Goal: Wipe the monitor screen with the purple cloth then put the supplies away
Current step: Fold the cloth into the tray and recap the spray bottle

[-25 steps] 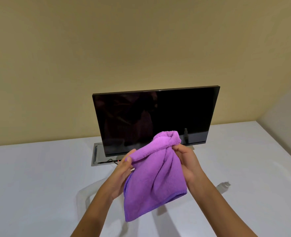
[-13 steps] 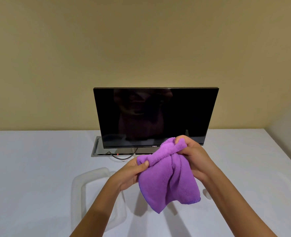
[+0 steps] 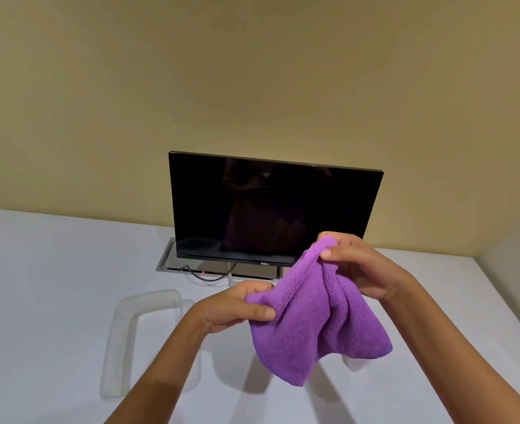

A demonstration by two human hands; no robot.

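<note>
Btwn both hands (image 3: 298,286), fluffy purple cloth (image 3: 313,325)

Office-like room, Dell monitor (image 3: 271,209) on white desk (image 3: 53,270), recessed cable box (image 3: 167,261), plain beige wall (image 3: 252,71)

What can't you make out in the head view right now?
- Clear tray: its right side is hidden by the left hand and forearm.
- Monitor: its lower right corner is behind the purple cloth and right hand.
- Screen cleanliness: too dark to tell.
</note>
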